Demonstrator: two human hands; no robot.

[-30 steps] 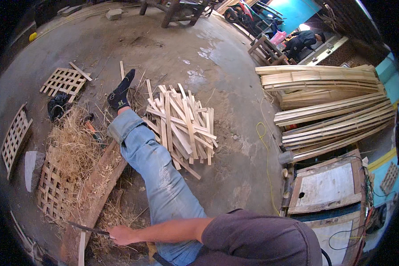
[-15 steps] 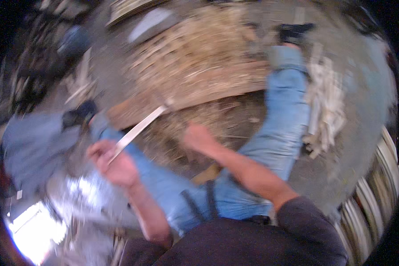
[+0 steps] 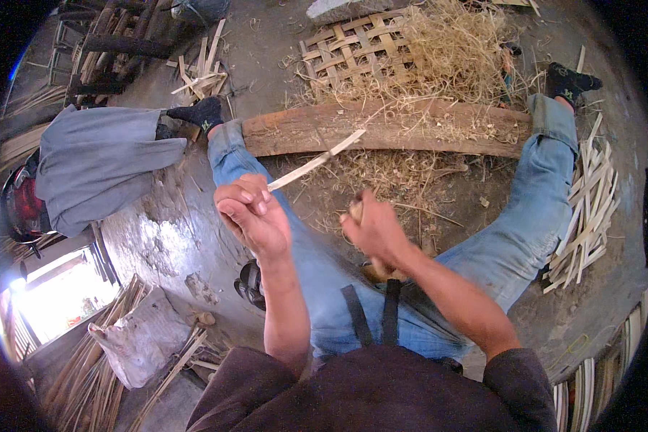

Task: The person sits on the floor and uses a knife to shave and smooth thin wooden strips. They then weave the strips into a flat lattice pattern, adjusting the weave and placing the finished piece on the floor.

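My left hand [image 3: 255,216], raised above my left thigh, pinches one end of a thin pale bamboo strip [image 3: 306,171]. The strip slants up and away to the right, its free end in front of the wooden plank [image 3: 281,133]. Right of it, over the gap between my legs, my right hand [image 3: 376,229] is closed in a fist. A bit of light brown, wood-like material [image 3: 356,209] shows at its fingers; the rest is hidden, so I cannot make out what it is. The right hand stays apart from the strip.
The plank lies across between my feet. Beyond it are a woven strip mat [image 3: 353,47] and a heap of curly shavings [image 3: 457,47]. Pale strips [image 3: 583,212] lie right of my leg. A grey cloth [image 3: 108,165] hangs at left, above a whitish sack [image 3: 140,337].
The view has swung left and steadied from a blur. The strip stays in my left hand and now tilts flatter. My right hand remains closed, between my legs.
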